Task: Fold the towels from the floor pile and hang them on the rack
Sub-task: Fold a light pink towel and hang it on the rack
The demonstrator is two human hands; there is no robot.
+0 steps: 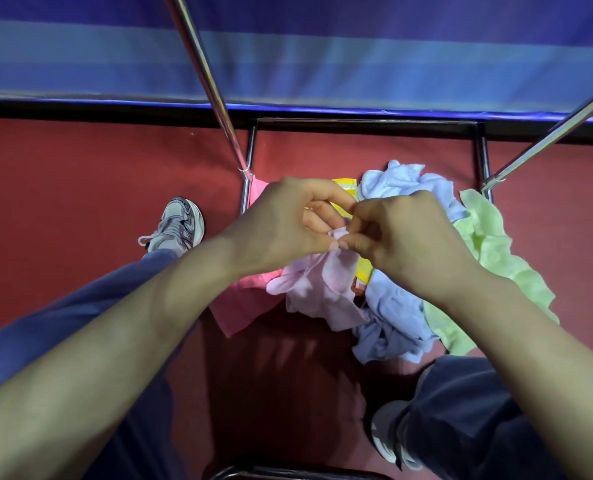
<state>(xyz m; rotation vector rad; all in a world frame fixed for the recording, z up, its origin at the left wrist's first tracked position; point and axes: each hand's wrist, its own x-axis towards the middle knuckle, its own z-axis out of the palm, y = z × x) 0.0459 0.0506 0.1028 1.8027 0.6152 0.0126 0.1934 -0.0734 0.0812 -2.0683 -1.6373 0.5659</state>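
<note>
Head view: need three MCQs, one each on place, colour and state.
1. Where in the floor pile is the green towel?
A) right edge B) left edge C) middle

2. What colour is the held towel pinched by the left hand and right hand?
A) yellow B) pale pink C) green

3. What state is the held towel in?
A) folded flat B) spread smooth C) crumpled, unfolded

Key:
1 A, it lies outermost on the right.
2 B, pale pink cloth hangs from the fingertips.
3 C, it droops in bunched wrinkles below the pinch.
</note>
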